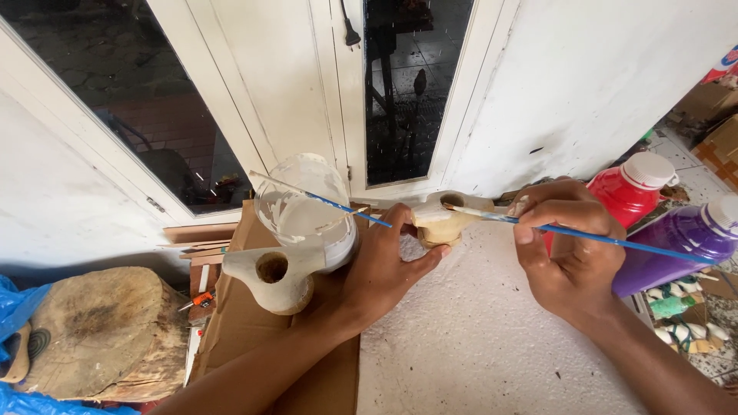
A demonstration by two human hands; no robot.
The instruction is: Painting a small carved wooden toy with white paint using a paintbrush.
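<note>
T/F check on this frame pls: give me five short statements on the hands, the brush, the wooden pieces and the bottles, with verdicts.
1. The right hand holds a blue-handled paintbrush. True.
2. The left hand grips a small wooden piece with a hole in it. True.
3. The brush tip is dipped in the clear plastic cup. False: it is at the small wooden piece; a second brush rests across the cup.
4. The red bottle and the purple bottle are uncapped. False: both have white caps on.
5. The larger wooden piece sits on the tree stump. False: it rests on cardboard, beside the cup.
</note>
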